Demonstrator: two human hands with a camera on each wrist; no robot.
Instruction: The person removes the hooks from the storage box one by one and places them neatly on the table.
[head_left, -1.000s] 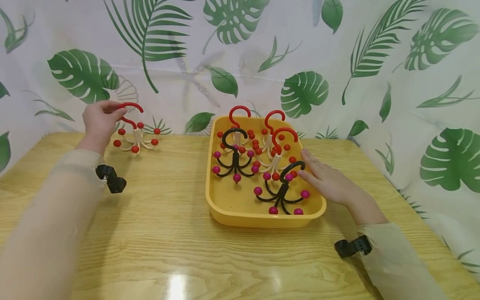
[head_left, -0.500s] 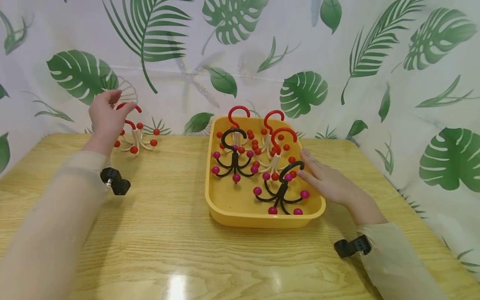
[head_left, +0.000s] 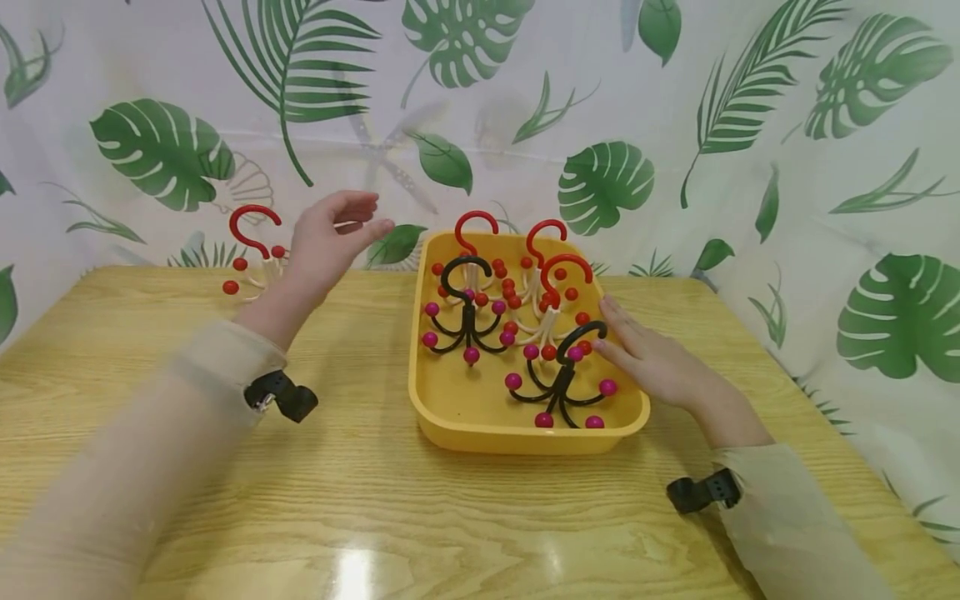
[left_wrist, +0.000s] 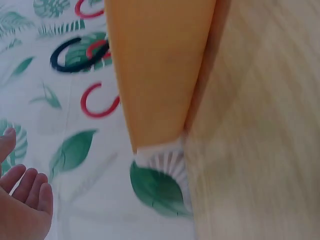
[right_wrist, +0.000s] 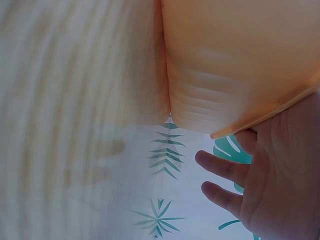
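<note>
My left hand (head_left: 322, 250) is in the air left of the yellow tub (head_left: 517, 442), fingers loosely bent and holding nothing. Behind its wrist, on the table, stands a rack with a red hook (head_left: 255, 218), cream arms and red ball tips, partly hidden by the forearm. My right hand (head_left: 660, 362) rests on the tub's right rim with straight fingers. Inside the tub stand three racks with red hooks, the nearest being a red-hooked rack (head_left: 551, 321). Two are black with pink balls: a left black rack (head_left: 469, 317) and a tilted front black rack (head_left: 562, 383).
The wooden table (head_left: 360, 483) runs up to a white cloth (head_left: 495, 142) printed with green leaves, hanging behind and at the right. Black wrist cameras sit on both sleeves, such as the left camera (head_left: 281, 393).
My left hand has let go of the red hook of the rack at the far left and moved right toward the tub. That rack stays standing. My right hand has kept its place.
</note>
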